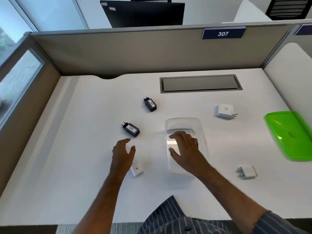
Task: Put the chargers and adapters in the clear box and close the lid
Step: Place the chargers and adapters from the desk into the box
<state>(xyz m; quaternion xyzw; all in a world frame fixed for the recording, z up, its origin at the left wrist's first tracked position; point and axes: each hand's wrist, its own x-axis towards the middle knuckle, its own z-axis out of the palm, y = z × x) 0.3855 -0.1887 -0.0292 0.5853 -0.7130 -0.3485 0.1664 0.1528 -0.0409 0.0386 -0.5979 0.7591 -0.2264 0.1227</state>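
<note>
The clear box (184, 123) stands open in the middle of the white desk, with nothing visible inside. My right hand (184, 149) hovers over it, fingers spread, holding nothing. My left hand (123, 153) is open just left of the box, above a white adapter (137, 169) that it partly hides. Two black chargers lie farther left: one (130, 130) just beyond my left fingertips, the other (150, 104) farther back. A white charger (225, 110) lies at the back right and a white plug adapter (247, 171) at the front right. The green lid (292, 135) rests at the right edge.
A grey cable hatch (200, 83) is set into the desk behind the box. Beige partition walls (135, 53) close the desk at the back and left. The desk's front edge runs near my striped shirt (170, 217).
</note>
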